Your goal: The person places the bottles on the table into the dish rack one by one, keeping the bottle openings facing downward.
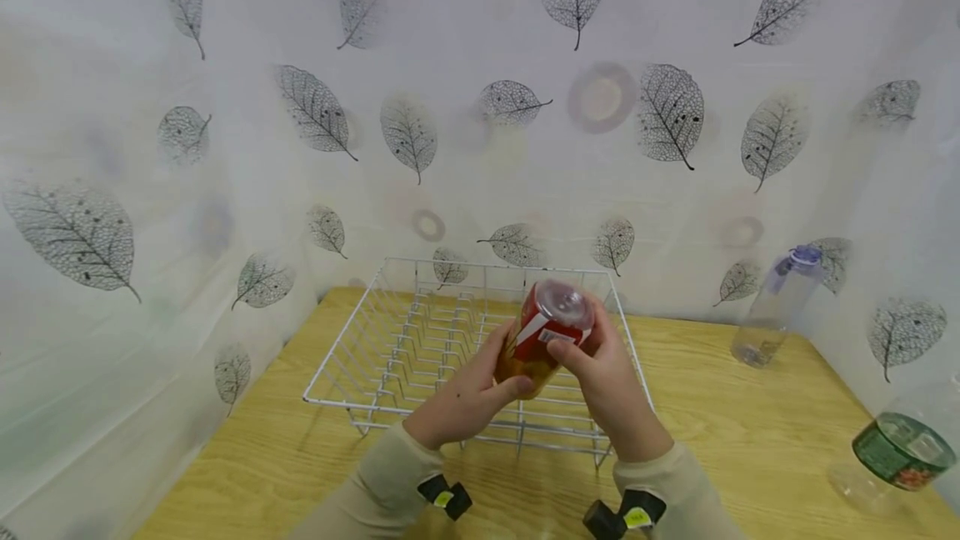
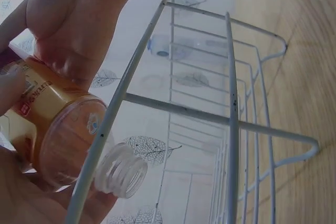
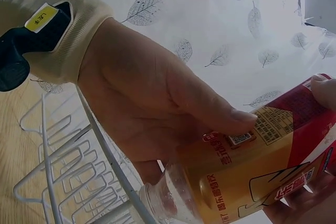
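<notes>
A plastic drink bottle (image 1: 538, 338) with a red, white and gold label is tilted upside down, its clear base up. My left hand (image 1: 471, 392) grips the bottle's lower, gold part from the left. From the right, my right hand (image 1: 611, 377) holds it near the base, thumb by the barcode. In the left wrist view the uncapped, threaded neck of the bottle (image 2: 68, 135) points down beside the rack wires. The right wrist view shows the label of the bottle (image 3: 236, 179) between my left hand (image 3: 152, 87) and my right thumb (image 3: 324, 92).
Below the hands, a white wire dish rack (image 1: 360, 403) stands on the wooden table (image 1: 697, 415). A clear bottle with a purple cap (image 1: 780, 302) is at the back right. Near the right edge lies a clear container with a green label (image 1: 892, 448). Leaf-patterned curtain (image 1: 480, 165) surrounds the table.
</notes>
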The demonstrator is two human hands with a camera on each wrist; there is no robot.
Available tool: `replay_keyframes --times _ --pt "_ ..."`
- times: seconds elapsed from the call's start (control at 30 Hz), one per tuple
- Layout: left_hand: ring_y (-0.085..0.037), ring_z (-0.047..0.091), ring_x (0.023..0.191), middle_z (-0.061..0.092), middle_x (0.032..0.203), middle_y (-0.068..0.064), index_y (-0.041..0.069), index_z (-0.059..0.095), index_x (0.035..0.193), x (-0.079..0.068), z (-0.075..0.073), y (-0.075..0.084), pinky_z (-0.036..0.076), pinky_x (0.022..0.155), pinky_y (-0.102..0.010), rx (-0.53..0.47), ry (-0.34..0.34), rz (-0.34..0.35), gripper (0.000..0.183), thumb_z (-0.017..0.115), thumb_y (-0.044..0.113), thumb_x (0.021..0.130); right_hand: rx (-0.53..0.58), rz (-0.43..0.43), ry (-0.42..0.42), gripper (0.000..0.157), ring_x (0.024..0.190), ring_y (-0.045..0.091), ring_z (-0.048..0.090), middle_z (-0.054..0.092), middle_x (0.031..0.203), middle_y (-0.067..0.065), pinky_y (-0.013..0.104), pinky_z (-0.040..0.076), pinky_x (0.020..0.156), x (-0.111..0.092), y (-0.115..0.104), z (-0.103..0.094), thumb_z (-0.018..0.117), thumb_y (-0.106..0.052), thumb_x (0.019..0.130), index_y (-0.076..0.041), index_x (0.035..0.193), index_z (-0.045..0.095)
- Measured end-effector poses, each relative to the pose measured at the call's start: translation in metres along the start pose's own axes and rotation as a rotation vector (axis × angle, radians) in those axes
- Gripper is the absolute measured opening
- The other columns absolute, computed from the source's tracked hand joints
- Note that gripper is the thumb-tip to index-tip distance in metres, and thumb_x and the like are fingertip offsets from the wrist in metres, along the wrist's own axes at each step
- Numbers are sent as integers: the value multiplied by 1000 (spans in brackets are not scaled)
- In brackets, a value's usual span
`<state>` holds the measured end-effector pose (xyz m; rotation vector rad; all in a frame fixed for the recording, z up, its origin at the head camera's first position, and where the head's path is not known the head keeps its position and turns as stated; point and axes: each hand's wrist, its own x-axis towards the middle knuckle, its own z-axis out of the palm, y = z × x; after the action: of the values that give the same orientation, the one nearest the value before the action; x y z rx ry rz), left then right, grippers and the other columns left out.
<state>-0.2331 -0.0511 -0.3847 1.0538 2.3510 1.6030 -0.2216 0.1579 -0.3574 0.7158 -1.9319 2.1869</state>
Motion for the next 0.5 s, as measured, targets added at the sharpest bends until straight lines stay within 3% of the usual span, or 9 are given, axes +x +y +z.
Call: replay_keyframes --times 0.1,0.3,0.5 --pt "-14 44 137 38 156 7 40 15 160 -1 -5 0 42 109 -46 44 7 -22 67 52 46 104 -10 15 1 63 127 30 54 51 142 14 39 51 100 1 0 -1 67 -12 97 -16 152 37" --pt "-34 36 143 24 164 -2 34 13 163 -11 -24 0 38 111 -55 173 7 -145 74 51 53 103 -21 8 18 61 122 27 57 52 138 14 36 53 97 3 -1 -9 66 -8 97 -14 151 38" --pt "-31 24 150 20 166 -7 25 15 164 -21 -50 -8 28 116 -58 332 36 -146 77 52 54 103 -65 30 32 58 121 28 57 53 137 14 34 53 97 6 1 -18 65 -9 97 -13 149 39"
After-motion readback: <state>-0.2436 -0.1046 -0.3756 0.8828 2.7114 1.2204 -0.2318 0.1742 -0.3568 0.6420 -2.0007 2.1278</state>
